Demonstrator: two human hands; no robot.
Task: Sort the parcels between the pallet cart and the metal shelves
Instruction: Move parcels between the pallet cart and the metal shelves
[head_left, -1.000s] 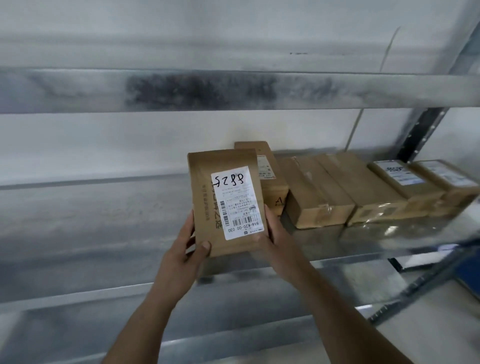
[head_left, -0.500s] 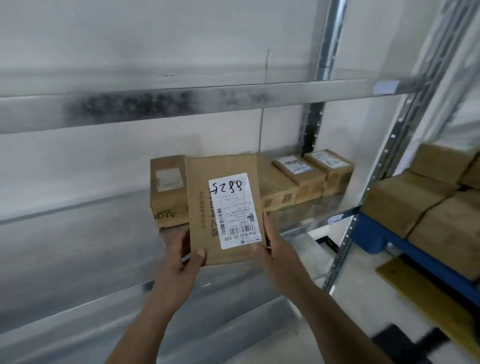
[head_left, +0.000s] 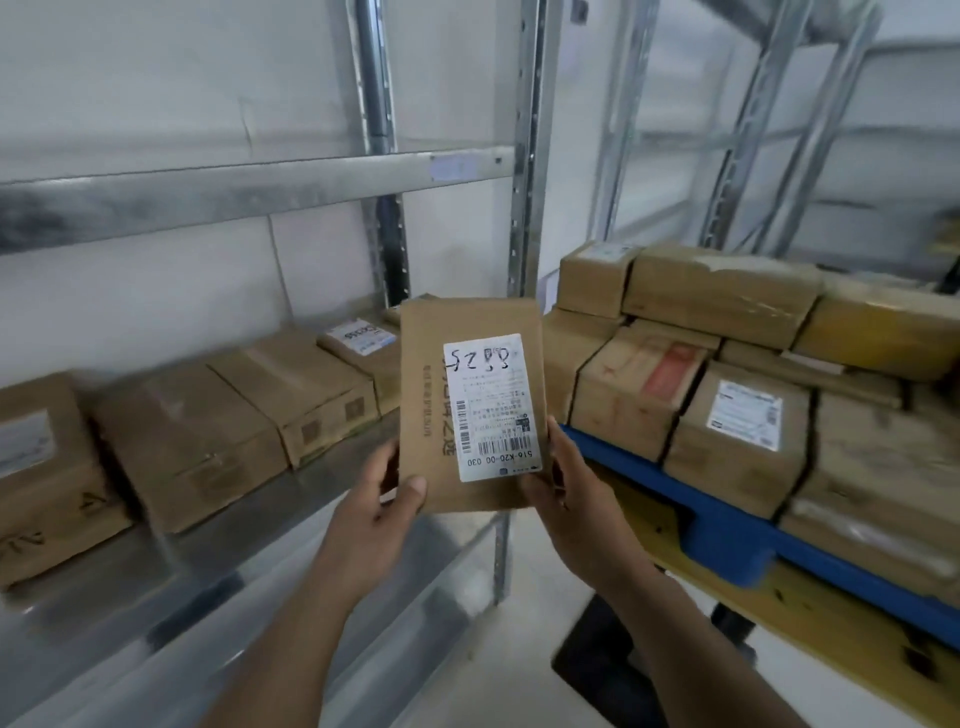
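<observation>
On my left a metal shelf (head_left: 291, 499) runs along a white wall (head_left: 156, 78), its grey deck carrying a row of brown cardboard boxes (head_left: 208, 441) set side by side, touching one another. The nearest box at the far left shows part of a pale label too blurred to read. The box at the far end of the row has a white label (head_left: 358, 338) with dark handwriting on it that I cannot make out. A second shelf beam (head_left: 234, 192) crosses above the row, and a punched steel upright (head_left: 524, 156) stands at the end of the rack.

In the middle I hold a flat brown parcel (head_left: 431, 415) upright in front of me, off the shelf and off the cart. My left hand (head_left: 374, 514) grips its lower left corner with the thumb on the front face; my right hand (head_left: 566, 488) clasps its lower right edge. Its white shipping label (head_left: 491, 408) bears a handwritten number, partly smeared, beginning "52", some barcodes, and the printed line "516-K20-00 030". Faint vertical print runs down the cardboard beside the label.

To the right, a blue pallet (head_left: 737, 540) on a yellow cart (head_left: 810, 608) carries stacked brown boxes (head_left: 727, 296) packed close together. One front box has a white printed label (head_left: 745, 418), another a faded red patch (head_left: 675, 371); neither is legible. More steel racking (head_left: 769, 104) stands far behind, above a pale floor (head_left: 519, 675).
</observation>
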